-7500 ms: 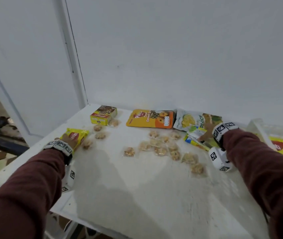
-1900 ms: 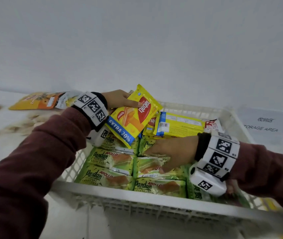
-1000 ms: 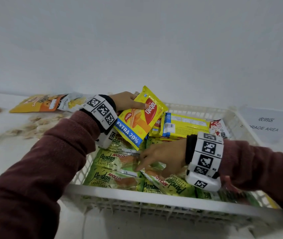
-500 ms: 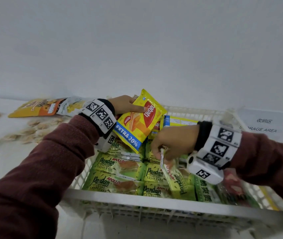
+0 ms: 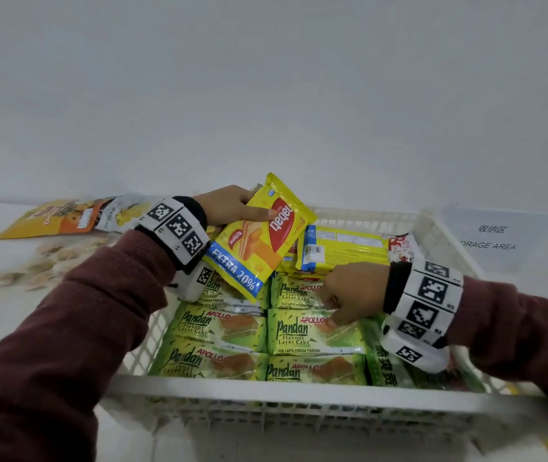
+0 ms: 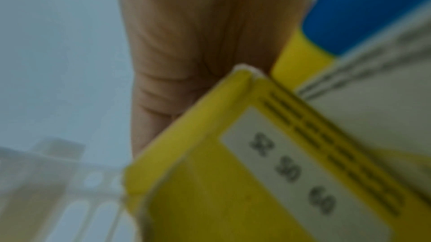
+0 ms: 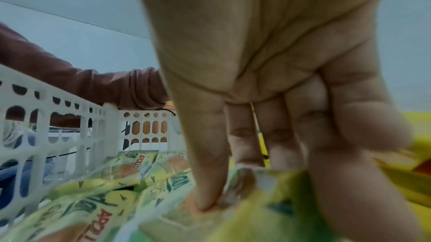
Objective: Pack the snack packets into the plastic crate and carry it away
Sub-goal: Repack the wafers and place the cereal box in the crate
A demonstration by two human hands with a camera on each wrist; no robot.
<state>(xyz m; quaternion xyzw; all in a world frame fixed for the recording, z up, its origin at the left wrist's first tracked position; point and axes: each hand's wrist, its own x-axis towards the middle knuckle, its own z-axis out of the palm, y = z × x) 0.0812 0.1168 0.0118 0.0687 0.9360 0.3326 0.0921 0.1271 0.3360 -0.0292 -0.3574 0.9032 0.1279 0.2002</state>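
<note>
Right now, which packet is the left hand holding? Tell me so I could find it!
Find the white plastic crate full of green Pandan cake packets. Above its far left corner, the left hand grips a tilted yellow wafer packet, the only one with a blue "EXTRA 20%" stripe.

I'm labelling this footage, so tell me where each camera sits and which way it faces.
Head: looks forward and down into the white plastic crate; both maroon-sleeved forearms show.
Left wrist: looks along the left hand at the yellow wafer packet.
Right wrist: looks along the right hand at a green Pandan cake packet.
All three show the crate.
</note>
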